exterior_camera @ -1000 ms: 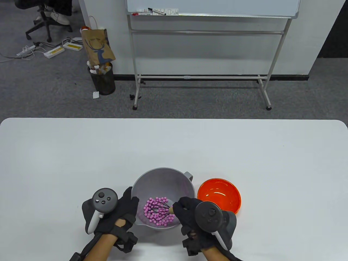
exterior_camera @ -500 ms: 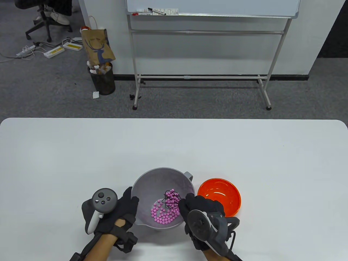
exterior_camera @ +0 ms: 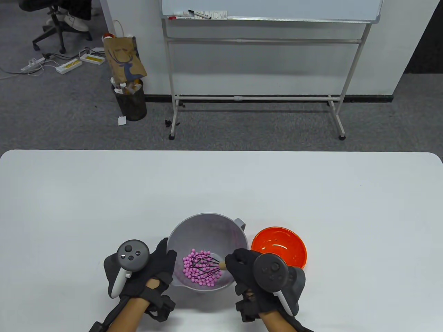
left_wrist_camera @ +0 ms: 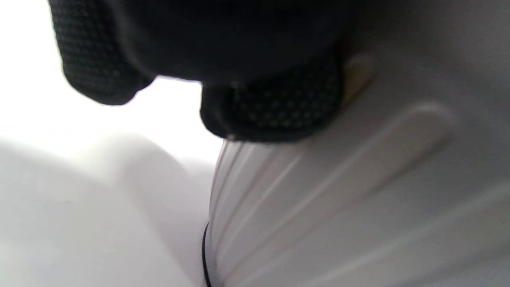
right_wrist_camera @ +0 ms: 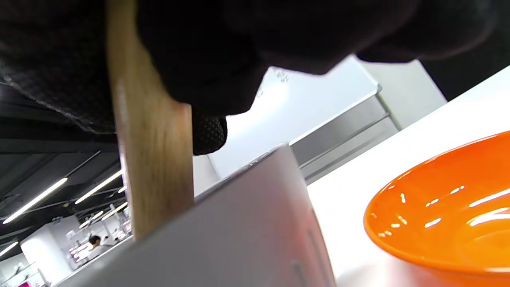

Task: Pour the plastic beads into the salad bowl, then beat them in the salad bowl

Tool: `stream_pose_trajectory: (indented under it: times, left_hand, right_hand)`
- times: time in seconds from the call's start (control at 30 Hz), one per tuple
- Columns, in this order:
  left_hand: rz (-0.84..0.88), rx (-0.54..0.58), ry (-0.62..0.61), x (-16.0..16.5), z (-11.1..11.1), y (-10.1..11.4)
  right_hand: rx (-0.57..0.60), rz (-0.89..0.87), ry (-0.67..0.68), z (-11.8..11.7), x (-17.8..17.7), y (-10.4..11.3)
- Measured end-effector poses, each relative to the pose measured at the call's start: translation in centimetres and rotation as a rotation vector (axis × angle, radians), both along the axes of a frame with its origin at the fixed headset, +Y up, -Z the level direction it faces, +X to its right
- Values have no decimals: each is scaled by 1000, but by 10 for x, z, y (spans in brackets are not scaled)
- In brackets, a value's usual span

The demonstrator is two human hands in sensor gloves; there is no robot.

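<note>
A grey salad bowl (exterior_camera: 207,224) with a spout handle stands near the table's front edge, pink plastic beads (exterior_camera: 193,275) heaped on its bottom. A black wire whisk (exterior_camera: 204,266) with a wooden handle (right_wrist_camera: 153,167) lies among the beads. My right hand (exterior_camera: 242,264) grips that handle at the bowl's right rim. My left hand (exterior_camera: 162,259) holds the bowl's left wall, fingers (left_wrist_camera: 275,107) pressed on the ribbed outside (left_wrist_camera: 358,199). An empty orange bowl (exterior_camera: 279,246) sits right of the grey bowl (right_wrist_camera: 223,239) and shows as an orange rim (right_wrist_camera: 438,223) in the right wrist view.
The white table (exterior_camera: 221,186) stretches wide behind and beside the bowls. Beyond its far edge stand a whiteboard frame (exterior_camera: 256,69), a waste bin (exterior_camera: 131,102) with a paper bag and an office chair (exterior_camera: 59,24) on grey carpet.
The whisk swung from the bowl's left-front to its right side and back left through the beads, scattering and regathering them. My right hand turned with it. The left hand stayed put.
</note>
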State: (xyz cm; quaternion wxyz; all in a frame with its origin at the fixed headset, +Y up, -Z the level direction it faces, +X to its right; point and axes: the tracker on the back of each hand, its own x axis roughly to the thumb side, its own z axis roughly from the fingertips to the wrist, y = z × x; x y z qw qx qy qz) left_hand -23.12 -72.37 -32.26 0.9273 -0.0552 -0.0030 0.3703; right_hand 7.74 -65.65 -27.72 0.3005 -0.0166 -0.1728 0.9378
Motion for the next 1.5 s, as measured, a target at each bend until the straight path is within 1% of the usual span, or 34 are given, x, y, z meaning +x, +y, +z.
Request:
stream_pose_trajectory:
  times: [0.23,0.37,0.5,0.57,0.7,0.73,0.77,0.8,0.87,0.93,0.97,1.07,1.13,1.23,1.3,1.5]
  left_hand:
    - [3,-3,-2,0,0,0]
    - [3,-4,-3,0,0,0]
    - [2,-5,-2,0,0,0]
    - [2,-5,-2,0,0,0]
    - [0,-5,-1,0,0,0]
    - [1,-5,-1,0,0,0]
    - [1,-5,-1,0,0,0]
    - [0,-4,-1,0,0,0]
    - [2,-4,0,0,0,0]
    - [1,-5,-1,0,0,0]
    - [2,-4,-1,0,0,0]
    - [5,-6,-1,0,0,0]
    - [4,-6,-1,0,0,0]
    - [5,-6,-1,0,0,0]
    - [5,-6,-1,0,0,0]
    - [7,-6,-1,0,0,0]
  right_hand:
    - [87,122,-46,1,-3,2]
    - [126,200,-72,6,-2,9]
    - [162,276,-61,15,-7,20]
    - [154,317,-18,19,-12,25]
    - [65,221,49,19,-11,28]
    - [39,190,65,17,-10,27]
    - [-12,128,100,14,-9,22]
    - [-30,97,103,12,-9,19]
    - [7,48,72,9,-7,12]
    - [1,57,54,6,-6,7]
    - [35,56,32,6,-7,4]
    - [74,112,4,5,-10,2]
    - [88,127,-5,4,-10,2]
    - [143,211,-39,6,-11,5]
    - [150,224,-50,9,-11,7]
    - [183,334,-54,19,-16,19]
